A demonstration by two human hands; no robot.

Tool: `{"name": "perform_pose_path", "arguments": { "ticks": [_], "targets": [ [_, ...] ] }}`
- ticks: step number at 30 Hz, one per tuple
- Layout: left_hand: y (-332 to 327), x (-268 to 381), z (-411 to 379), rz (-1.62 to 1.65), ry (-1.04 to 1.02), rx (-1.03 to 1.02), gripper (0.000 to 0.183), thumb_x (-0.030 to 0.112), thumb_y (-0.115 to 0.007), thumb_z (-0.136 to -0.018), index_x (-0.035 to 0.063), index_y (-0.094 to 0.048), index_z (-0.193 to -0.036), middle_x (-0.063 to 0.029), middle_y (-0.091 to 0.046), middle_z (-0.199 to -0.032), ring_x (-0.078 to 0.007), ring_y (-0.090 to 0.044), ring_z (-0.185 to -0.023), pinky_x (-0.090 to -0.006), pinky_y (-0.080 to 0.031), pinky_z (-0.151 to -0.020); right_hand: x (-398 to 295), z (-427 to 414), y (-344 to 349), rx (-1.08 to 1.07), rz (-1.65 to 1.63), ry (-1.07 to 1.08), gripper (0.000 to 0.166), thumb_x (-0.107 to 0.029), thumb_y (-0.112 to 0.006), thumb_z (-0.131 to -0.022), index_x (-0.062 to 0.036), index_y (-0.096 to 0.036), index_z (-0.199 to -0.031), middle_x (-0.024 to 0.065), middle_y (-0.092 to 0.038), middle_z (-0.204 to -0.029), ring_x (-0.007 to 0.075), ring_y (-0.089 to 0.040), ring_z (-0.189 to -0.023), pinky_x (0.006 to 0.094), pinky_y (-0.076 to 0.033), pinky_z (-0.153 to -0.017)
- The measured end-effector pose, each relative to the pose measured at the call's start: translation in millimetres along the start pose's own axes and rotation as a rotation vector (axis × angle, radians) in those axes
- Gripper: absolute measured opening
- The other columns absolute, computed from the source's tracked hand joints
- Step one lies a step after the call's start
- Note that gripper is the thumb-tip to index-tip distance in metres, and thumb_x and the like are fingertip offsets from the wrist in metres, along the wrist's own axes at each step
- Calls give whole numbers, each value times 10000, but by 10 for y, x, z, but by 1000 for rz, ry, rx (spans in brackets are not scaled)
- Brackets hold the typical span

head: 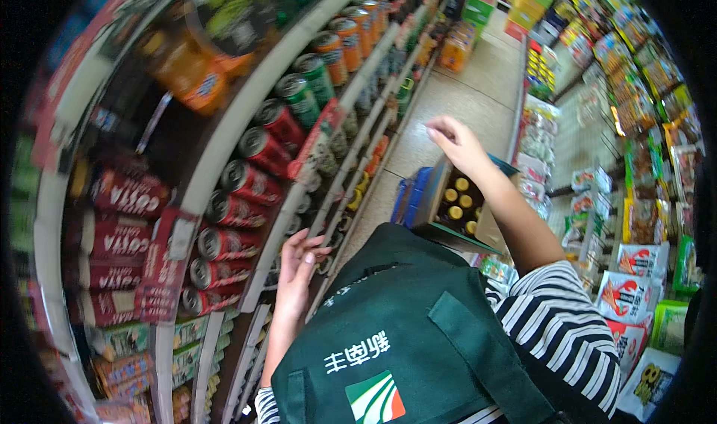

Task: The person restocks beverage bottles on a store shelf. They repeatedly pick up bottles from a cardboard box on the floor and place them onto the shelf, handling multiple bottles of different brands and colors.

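Note:
My left hand (302, 256) hangs beside the shelf edge, below a row of red drink cans (252, 183). Its fingers are loosely bent and nothing is in them. Over the aisle floor (476, 96) my right hand (456, 141) is held out with slightly curled fingers, also holding nothing. Beneath my right forearm stands an opened cardboard carton (434, 200) of bottles with yellow caps (455, 213). Its lower part is hidden by the dark green apron (386, 301) on my body, which bears white writing.
Green cans (299, 96) and orange cans (347, 37) continue along the left shelf. Dark red Costa packs (126, 217) sit nearer me. A blue object (411, 197) touches the carton. Orange bottles (456, 46) stand farther along the floor. Packaged snacks (627, 295) line the right side.

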State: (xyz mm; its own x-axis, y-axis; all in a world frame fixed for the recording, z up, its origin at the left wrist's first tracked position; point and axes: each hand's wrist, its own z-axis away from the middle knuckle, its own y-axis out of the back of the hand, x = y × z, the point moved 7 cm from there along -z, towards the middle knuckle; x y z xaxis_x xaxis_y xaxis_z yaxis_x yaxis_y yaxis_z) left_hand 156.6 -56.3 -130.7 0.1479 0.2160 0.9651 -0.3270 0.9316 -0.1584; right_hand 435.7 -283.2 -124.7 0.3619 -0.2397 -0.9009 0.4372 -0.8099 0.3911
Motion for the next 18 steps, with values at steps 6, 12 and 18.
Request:
{"name": "perform_pose_path", "arguments": {
  "ticks": [6, 12, 18],
  "targets": [
    [-201, -320, -325, -143, 173, -7, 410, 225, -424, -931, 28, -326, -1277, -132, -499, -1174, -197, -543, -1006, -304, -407, -877, 2333, 1300, 430, -131, 463, -586, 404, -268, -656, -764, -68, -551, -1099, 205, -560, -1002, 330, -564, -937, 385, -458, -821],
    [-606, -292, -528, -243, 212, 3, 404, 202, -420, -929, 24, -325, -1279, -141, -502, -1174, -200, -544, -1003, -306, -412, -874, 2547, 1323, 31, -194, 735, -422, 475, -256, -725, -679, -95, -541, -1086, 177, -445, -1112, 375, -433, -1052, 462, -404, -864],
    [-957, -359, -465, -265, 277, -13, 418, 178, -428, -926, 33, -305, -1298, -146, -498, -1186, -206, -540, -1027, -307, -406, -884, 2717, 1088, -416, -352, 1064, -153, 319, -136, -656, -653, -66, -551, -945, 91, -542, -994, 241, -468, -1005, 383, -352, -818]
  ]
}}
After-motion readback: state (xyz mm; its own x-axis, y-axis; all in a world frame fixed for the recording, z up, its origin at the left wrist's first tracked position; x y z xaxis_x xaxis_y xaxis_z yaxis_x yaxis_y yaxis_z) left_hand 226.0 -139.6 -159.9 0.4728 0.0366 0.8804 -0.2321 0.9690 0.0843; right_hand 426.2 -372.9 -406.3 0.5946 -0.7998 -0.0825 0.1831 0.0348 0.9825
